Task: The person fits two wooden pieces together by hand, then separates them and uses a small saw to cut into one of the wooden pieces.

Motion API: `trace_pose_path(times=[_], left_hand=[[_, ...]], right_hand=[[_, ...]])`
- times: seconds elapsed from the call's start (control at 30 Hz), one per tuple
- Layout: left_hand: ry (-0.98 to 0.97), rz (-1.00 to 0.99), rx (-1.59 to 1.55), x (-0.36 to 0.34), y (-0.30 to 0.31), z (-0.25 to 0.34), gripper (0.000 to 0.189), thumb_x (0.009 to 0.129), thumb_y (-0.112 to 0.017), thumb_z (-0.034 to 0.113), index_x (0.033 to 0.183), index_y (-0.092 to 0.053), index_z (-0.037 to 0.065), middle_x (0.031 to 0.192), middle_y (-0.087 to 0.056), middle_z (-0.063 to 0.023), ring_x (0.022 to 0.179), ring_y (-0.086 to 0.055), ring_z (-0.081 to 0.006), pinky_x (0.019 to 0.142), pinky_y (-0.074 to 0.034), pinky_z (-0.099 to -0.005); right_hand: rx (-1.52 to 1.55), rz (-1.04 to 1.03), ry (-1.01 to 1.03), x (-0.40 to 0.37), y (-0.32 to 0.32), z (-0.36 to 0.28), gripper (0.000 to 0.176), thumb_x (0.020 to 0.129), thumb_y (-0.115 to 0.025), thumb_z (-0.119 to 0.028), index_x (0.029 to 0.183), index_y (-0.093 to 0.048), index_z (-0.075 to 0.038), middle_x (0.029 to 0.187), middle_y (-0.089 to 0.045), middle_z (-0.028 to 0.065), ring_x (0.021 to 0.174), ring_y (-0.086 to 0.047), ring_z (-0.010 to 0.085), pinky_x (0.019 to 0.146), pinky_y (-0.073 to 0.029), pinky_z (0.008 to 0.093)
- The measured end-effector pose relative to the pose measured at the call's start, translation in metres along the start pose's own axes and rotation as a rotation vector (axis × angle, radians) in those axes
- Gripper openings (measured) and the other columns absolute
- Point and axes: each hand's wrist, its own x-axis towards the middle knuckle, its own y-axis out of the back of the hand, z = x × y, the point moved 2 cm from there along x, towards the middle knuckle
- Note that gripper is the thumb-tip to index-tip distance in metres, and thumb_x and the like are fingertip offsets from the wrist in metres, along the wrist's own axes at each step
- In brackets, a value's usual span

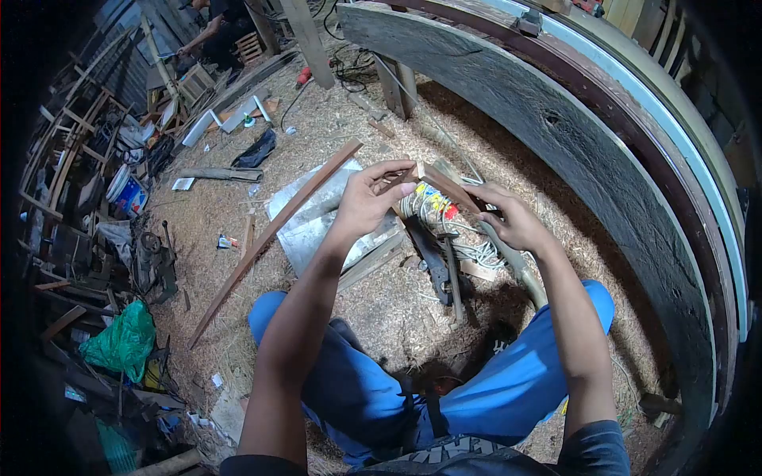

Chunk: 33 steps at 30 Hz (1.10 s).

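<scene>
Out in front of my knees, both hands hold short reddish-brown wooden strips. My left hand pinches one strip between thumb and fingers, close to a pale cut end where it meets a second wooden strip at an angle. Around the lower right end of that second strip my right hand is closed. Below the hands lie a coil of pale rope, a dark metal tool and a hammer-like tool with a wooden handle. A long brown wooden strip slants past my left forearm.
A large dark board stands on edge along the right. Wood shavings cover the ground. At the left are a white bucket, a green plastic bag and piled scrap wood. Another person is at the far upper left.
</scene>
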Motion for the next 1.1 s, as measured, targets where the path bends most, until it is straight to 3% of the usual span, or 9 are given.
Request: trace_pose_path(times=[0.23, 0.4, 0.5, 0.57, 0.67, 0.9, 1.1], left_hand=[[-0.004, -0.027, -0.013, -0.001, -0.001, -0.003, 0.041, 0.089, -0.072, 0.006, 0.127, -0.061, -0.003, 0.116, -0.067, -0.0085, 0.107, -0.062, -0.0135, 0.098, -0.048, -0.0283], [0.004, -0.026, 0.004, -0.002, -0.003, -0.002, 0.040, 0.089, -0.072, 0.006, 0.127, -0.062, -0.003, 0.117, -0.067, -0.0085, 0.107, -0.062, -0.0131, 0.097, -0.048, -0.0273], [-0.009, -0.003, 0.013, -0.004, -0.004, -0.005, 0.039, 0.090, -0.072, 0.007, 0.127, -0.062, -0.003, 0.112, -0.068, -0.0078, 0.099, -0.063, -0.0109, 0.089, -0.050, -0.0253], [0.060, 0.010, 0.038, -0.004, -0.003, -0.008, 0.038, 0.091, -0.071, 0.008, 0.127, -0.062, -0.003, 0.106, -0.069, -0.0068, 0.086, -0.062, -0.0086, 0.076, -0.051, -0.0233], [0.166, 0.053, 0.002, -0.004, 0.000, -0.014, 0.037, 0.092, -0.070, 0.009, 0.126, -0.061, -0.005, 0.100, -0.069, -0.0061, 0.076, -0.060, -0.0081, 0.068, -0.049, -0.0228], [0.214, 0.091, -0.018, -0.005, 0.002, -0.018, 0.037, 0.093, -0.068, 0.007, 0.127, -0.059, -0.006, 0.099, -0.070, -0.0084, 0.075, -0.061, -0.0081, 0.067, -0.050, -0.0215], [0.211, 0.093, 0.009, -0.005, 0.002, -0.020, 0.037, 0.092, -0.069, 0.006, 0.126, -0.060, -0.005, 0.106, -0.070, -0.0087, 0.084, -0.063, -0.0082, 0.069, -0.050, -0.0212]], right_hand=[[0.033, 0.008, -0.013, -0.001, -0.003, 0.007, 0.054, 0.086, -0.068, -0.005, 0.138, -0.055, -0.007, 0.126, -0.060, 0.0182, 0.117, -0.058, 0.0349, 0.101, -0.045, 0.0432], [-0.039, -0.002, 0.018, -0.002, -0.004, 0.013, 0.051, 0.090, -0.063, -0.003, 0.139, -0.054, -0.012, 0.130, -0.058, 0.0170, 0.118, -0.058, 0.0364, 0.100, -0.049, 0.0446], [-0.026, -0.012, 0.014, -0.002, -0.003, 0.011, 0.051, 0.089, -0.062, -0.001, 0.139, -0.055, -0.012, 0.130, -0.058, 0.0170, 0.117, -0.058, 0.0365, 0.100, -0.049, 0.0445], [-0.058, -0.029, 0.019, -0.003, -0.001, 0.006, 0.053, 0.090, -0.062, 0.000, 0.140, -0.054, -0.013, 0.130, -0.058, 0.0171, 0.117, -0.058, 0.0365, 0.100, -0.049, 0.0446], [-0.077, -0.057, 0.022, -0.003, 0.000, 0.004, 0.055, 0.090, -0.060, 0.001, 0.143, -0.051, -0.014, 0.129, -0.058, 0.0173, 0.118, -0.057, 0.0368, 0.101, -0.047, 0.0449], [-0.031, -0.126, 0.069, -0.004, 0.003, 0.009, 0.059, 0.092, -0.054, 0.002, 0.148, -0.045, -0.016, 0.131, -0.057, 0.0179, 0.119, -0.056, 0.0371, 0.102, -0.045, 0.0463], [-0.003, -0.176, 0.038, -0.007, 0.006, 0.008, 0.060, 0.091, -0.053, 0.003, 0.148, -0.045, -0.015, 0.129, -0.058, 0.0184, 0.118, -0.056, 0.0372, 0.101, -0.045, 0.0458]])
